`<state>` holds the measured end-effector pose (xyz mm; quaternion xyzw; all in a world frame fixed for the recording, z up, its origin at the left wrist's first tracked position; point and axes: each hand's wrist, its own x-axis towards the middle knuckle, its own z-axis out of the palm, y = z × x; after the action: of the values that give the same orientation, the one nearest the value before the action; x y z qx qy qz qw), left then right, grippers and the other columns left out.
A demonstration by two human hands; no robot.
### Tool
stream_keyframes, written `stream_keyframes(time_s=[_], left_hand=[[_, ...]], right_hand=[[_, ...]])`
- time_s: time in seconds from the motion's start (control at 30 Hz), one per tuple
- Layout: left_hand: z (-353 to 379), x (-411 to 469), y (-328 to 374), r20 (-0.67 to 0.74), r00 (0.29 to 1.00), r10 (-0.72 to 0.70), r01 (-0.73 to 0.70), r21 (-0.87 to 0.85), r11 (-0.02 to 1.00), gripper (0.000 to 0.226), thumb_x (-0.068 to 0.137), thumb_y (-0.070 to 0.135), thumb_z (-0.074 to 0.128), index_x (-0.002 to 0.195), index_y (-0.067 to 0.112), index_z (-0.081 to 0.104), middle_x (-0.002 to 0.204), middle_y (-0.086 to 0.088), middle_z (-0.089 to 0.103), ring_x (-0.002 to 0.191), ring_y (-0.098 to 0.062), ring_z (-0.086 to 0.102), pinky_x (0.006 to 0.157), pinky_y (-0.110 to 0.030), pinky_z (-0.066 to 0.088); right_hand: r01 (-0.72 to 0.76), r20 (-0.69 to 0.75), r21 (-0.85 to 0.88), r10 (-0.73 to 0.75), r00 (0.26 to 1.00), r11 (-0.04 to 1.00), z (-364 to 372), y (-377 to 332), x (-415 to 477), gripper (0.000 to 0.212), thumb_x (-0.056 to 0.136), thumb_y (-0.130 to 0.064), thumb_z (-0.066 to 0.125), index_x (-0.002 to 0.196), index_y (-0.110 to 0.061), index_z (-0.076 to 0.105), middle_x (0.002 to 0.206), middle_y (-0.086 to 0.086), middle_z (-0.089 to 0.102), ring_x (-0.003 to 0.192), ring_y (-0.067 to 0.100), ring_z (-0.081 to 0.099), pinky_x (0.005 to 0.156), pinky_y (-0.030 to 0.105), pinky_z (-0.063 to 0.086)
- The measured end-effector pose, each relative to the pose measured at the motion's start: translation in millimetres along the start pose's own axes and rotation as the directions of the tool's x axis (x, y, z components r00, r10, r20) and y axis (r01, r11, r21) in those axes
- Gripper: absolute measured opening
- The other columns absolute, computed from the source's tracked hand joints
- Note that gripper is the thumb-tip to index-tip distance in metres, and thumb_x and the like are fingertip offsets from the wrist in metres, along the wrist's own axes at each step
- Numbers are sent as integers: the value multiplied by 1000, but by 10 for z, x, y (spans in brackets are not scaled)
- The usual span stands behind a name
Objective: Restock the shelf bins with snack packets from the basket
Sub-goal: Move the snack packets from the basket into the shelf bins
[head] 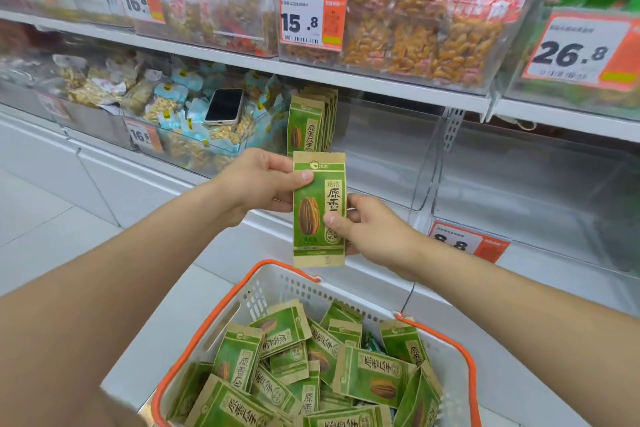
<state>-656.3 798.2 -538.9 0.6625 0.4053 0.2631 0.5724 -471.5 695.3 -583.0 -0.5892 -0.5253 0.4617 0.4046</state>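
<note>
A green and tan sunflower seed packet is held upright between both hands, above the basket. My left hand pinches its upper left edge. My right hand grips its lower right side. Below, a white basket with orange handles holds several loose packets of the same kind. A short row of matching packets stands upright at the left end of a clear shelf bin, just behind the held packet.
A phone lies on the snack bags in the bin to the left. Upper shelf bins hold orange snack bags. Price tags read 15.8, 26.8 and 8.8. Another clear bin sits at the right.
</note>
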Motion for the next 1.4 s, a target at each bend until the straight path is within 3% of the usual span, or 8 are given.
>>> stream_keyframes(time_s=[0.23, 0.33, 0.47, 0.63, 0.8, 0.93, 1.2, 1.4], left_hand=[[-133, 148, 80, -28, 1000, 12, -13, -22, 1000, 25, 104, 28, 63, 107, 5, 73, 101, -13, 80, 89, -24, 79, 73, -33, 65], [-228, 286, 83, -141, 989, 46, -22, 167, 986, 43, 112, 36, 47, 106, 2, 73, 96, -13, 80, 75, -21, 78, 62, -35, 64], [-480, 521, -58, -211, 925, 316, -34, 783, 621, 28, 102, 22, 50, 101, 11, 75, 94, -11, 77, 84, -32, 73, 77, -48, 62], [-512, 605, -132, -107, 933, 345, -11, 946, 324, 31, 96, 15, 52, 113, 26, 74, 106, -7, 71, 97, -35, 67, 67, -36, 46], [-547, 706, -123, -120, 934, 336, -20, 923, 383, 26, 89, 14, 51, 91, 25, 75, 83, -3, 71, 78, -33, 66, 63, -36, 51], [-532, 745, -137, -113, 927, 359, -16, 941, 338, 23, 90, 16, 52, 86, 24, 73, 71, -1, 61, 71, -32, 61, 56, -30, 39], [-495, 856, -239, -105, 932, 347, -23, 938, 346, 30, 91, 19, 49, 62, 26, 43, 72, -2, 45, 75, -35, 51, 50, -30, 23], [-487, 886, -264, -93, 918, 384, -40, 945, 324, 27, 89, 18, 50, 63, 21, 46, 65, -2, 46, 71, -37, 52, 54, -33, 30]], right_hand=[[36, -205, 17, -32, 978, 999, 93, -197, 223, 35, 110, -41, 45, 111, -11, 64, 85, 12, 75, 60, 22, 69, 44, 29, 49], [37, -361, 1, -34, 932, 999, 118, -314, 450, 37, 107, -46, 49, 105, -12, 66, 77, 8, 70, 50, 20, 59, 42, 25, 43], [43, -506, 77, 2, 863, 996, -23, -470, 890, 38, 105, -41, 54, 99, -5, 66, 77, 9, 70, 46, 18, 60, 47, 30, 46], [56, -564, 54, -16, 826, 997, -159, -437, 1332, 27, 101, -36, 63, 113, -12, 59, 103, 2, 68, 82, 17, 62, 63, 28, 46], [30, -570, -174, -125, 812, 984, -211, -344, 1611, 25, 103, -30, 61, 116, -21, 43, 106, -1, 62, 95, 18, 63, 85, 35, 51], [-9, -418, -504, -234, 878, 864, -200, -334, 1803, 33, 103, -31, 59, 128, -14, 46, 110, 5, 63, 103, 28, 58, 79, 30, 40], [-81, -486, -561, -249, 838, 824, -53, -273, 2226, 30, 101, -30, 63, 119, -7, 57, 118, 15, 64, 118, 35, 55, 80, 31, 40], [-122, -512, -594, -257, 820, 795, -61, -240, 2334, 38, 99, -33, 65, 123, -5, 57, 123, 16, 61, 122, 35, 52, 81, 31, 38]])
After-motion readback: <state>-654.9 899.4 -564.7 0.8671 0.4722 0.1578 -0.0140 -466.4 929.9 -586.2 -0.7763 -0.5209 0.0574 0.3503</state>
